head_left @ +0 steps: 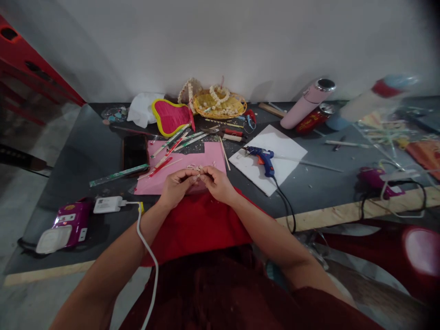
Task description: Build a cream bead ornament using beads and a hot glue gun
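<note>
My left hand (177,184) and my right hand (216,182) meet over the front edge of a pink sheet (213,158). Both are closed in a pinch, fingertips nearly touching, around something small and pale that is too tiny to name. Small pale bits (195,167) show just behind the fingertips. Green and red printed strips (161,168) and thin sticks lie on the sheet to the left of my hands. A red cloth (202,224) is spread below my wrists.
Blue glue gun (264,160) on a white board (288,149) at right, its cord hanging over the edge. Behind: yellow basket (237,106), red heart-shaped piece (172,118), pliers, pink bottle (307,103), red can (315,118). Left: phone (134,153), purple power strip (74,223), white cable (151,256).
</note>
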Motion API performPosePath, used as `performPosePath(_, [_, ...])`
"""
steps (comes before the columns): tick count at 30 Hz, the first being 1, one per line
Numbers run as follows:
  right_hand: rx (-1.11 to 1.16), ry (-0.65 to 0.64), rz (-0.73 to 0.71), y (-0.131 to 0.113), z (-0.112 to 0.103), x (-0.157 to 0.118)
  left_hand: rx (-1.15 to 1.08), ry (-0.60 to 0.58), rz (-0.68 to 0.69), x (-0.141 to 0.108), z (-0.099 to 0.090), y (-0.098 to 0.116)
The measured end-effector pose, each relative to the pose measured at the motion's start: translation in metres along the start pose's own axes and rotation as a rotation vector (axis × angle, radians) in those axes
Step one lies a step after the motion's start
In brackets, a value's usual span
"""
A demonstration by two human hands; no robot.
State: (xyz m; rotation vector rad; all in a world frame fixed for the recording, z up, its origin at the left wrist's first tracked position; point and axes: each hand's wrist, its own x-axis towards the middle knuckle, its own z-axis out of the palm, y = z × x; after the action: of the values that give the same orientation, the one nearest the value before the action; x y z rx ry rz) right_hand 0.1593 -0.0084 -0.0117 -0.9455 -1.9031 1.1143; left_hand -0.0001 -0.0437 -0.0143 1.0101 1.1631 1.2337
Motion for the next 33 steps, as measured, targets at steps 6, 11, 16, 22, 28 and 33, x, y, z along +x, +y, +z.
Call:
performPosePath(6, [0.001,-0.004,0.002,-0.002,-0.004,0.001,-0.07,0.0,0.037,0.001,0.002,0.001])
performPosePath(11, [-0.064,0.088,0.053,0.003,-0.019,0.002,-0.127,0.042,0.052,0.003,0.001,0.0])
performPosePath(16, [-0.191,0.156,0.027,0.016,-0.03,0.004,-0.16,0.049,0.048,0.005,0.0,-0.002])
performPosePath(22, [-0.265,0.135,-0.005,0.016,-0.028,0.003,-0.167,0.038,0.036,0.005,-0.001,-0.003])
performPosePath(28, [-0.3,0.167,-0.008,0.013,-0.031,0.004,-0.167,0.051,0.026,0.005,0.0,-0.001])
performPosePath(33, [-0.423,0.068,-0.007,0.013,-0.032,0.001,-0.175,0.081,0.05,0.005,0.0,0.003])
